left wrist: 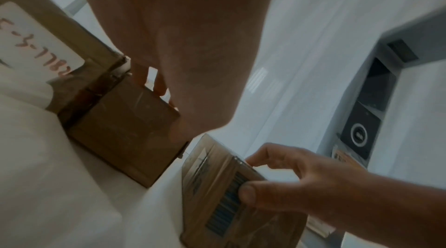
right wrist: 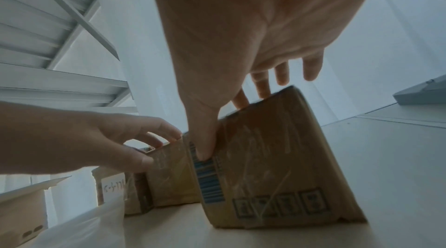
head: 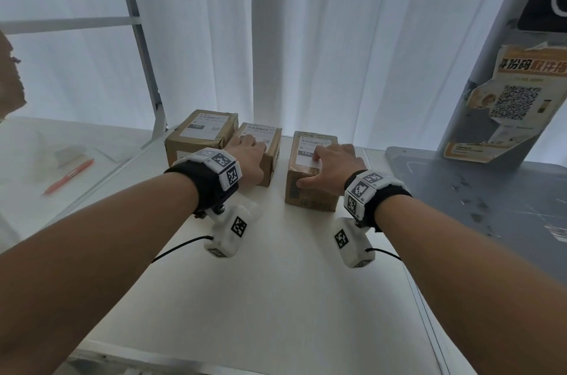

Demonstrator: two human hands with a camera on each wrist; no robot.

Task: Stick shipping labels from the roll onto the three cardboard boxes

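Three brown cardboard boxes stand in a row at the far end of the white table (head: 276, 267). Each has a white printed label on top. The left box (head: 201, 136) is untouched and shows a handwritten label (left wrist: 36, 38) on its side. My left hand (head: 247, 156) holds the middle box (head: 270, 166), with curled fingers on its top and the thumb on its front face. My right hand (head: 331, 166) grips the right box (head: 306, 193): fingers lie over the top label, and the thumb (left wrist: 248, 193) presses the front face beside a barcode. I see no label roll.
A red pen (head: 69, 176) lies on the adjoining surface to the left. A grey kiosk base (head: 460, 190) with a QR poster (head: 515, 101) stands at the right. Behind the boxes are a white curtain (head: 306, 52) and a metal shelf frame (head: 144, 52).
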